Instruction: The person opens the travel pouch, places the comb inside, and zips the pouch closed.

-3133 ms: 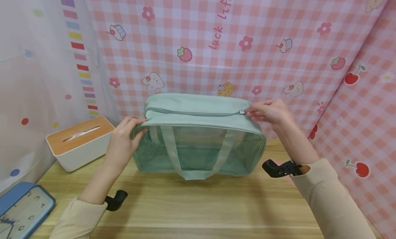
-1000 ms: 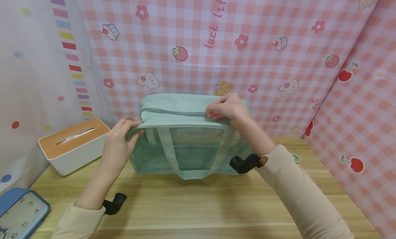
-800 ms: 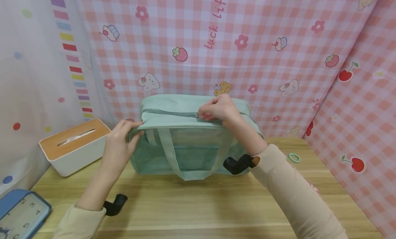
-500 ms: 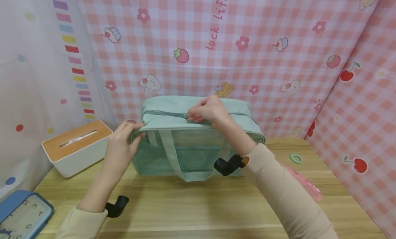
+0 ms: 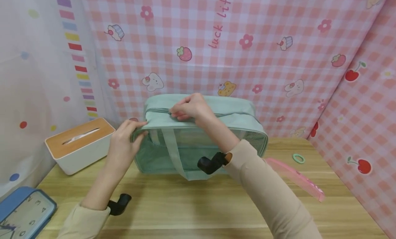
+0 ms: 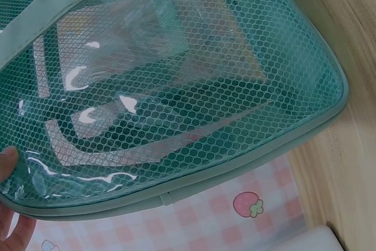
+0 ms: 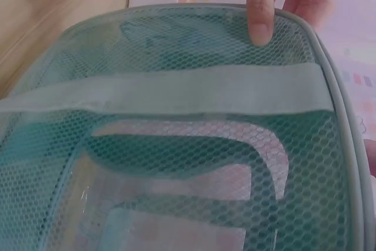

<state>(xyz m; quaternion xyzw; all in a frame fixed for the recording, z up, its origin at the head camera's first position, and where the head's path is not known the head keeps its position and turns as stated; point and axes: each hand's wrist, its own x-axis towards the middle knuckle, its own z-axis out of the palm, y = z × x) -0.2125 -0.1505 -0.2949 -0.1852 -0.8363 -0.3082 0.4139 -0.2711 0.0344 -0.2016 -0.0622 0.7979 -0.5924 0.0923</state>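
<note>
A mint-green bag [image 5: 191, 156] with a see-through mesh front and a strap handle [image 5: 172, 151] stands upright on the table. My left hand [image 5: 122, 142] pinches its top left corner, thumb on the front; in the right wrist view this thumb [image 7: 260, 19] presses the mesh. My right hand [image 5: 191, 108] pinches the zipper pull on the bag's top, near the left end; the fingers mostly hide the pull. Left of it the zipper [image 5: 157, 110] shows as a wider grey band, and to the right as a thin line.
A white tissue box [image 5: 80, 149] with a wooden lid stands at the left. A blue-framed clock [image 5: 28, 211] lies front left. On the right are a pink comb [image 5: 297, 178] and a green ring [image 5: 298, 159]. A pink checked cloth [image 5: 201, 32] hangs behind.
My right hand has drawn the zipper pull from the bag's right end leftward along the top. My left hand has stayed at the left corner. The comb and ring have come into sight.
</note>
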